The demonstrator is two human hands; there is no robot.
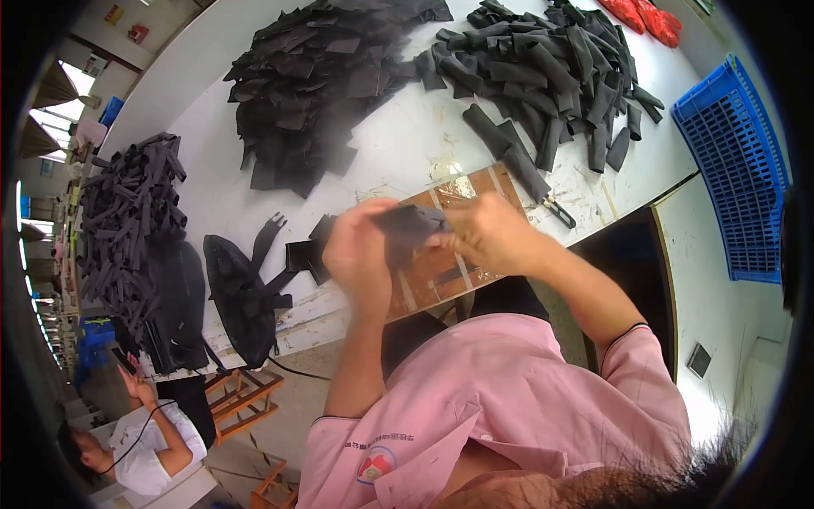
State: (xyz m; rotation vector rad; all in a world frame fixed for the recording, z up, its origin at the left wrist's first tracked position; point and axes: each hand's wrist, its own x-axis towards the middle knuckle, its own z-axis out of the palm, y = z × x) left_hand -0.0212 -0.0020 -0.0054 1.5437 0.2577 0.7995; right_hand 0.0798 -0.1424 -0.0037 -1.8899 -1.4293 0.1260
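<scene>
Over a brown board (pixel 487 182) at the table's front edge, a folded piece of black fabric (pixel 405 227) is stretched between my hands. Its left part is gripped by my left hand (pixel 358 242), which is slightly blurred. The fingers of my right hand (pixel 493 236) pinch its right end. Just left of my left hand lie small black pieces (pixel 307 259) and a black bag-like item (pixel 240 297) with straps. Beyond my right hand rest two rolled black tubes (pixel 509 144) and a small black-handled tool (pixel 560 214).
Flat black fabric pieces (pixel 292 102) are heaped at the back, rolled black tubes (pixel 543 72) at the back right, and narrow black strips (pixel 131 229) at the left. A blue crate (pixel 738 170) stands far right, near red plastic (pixel 649 19). Another person (pixel 157 441) works at lower left.
</scene>
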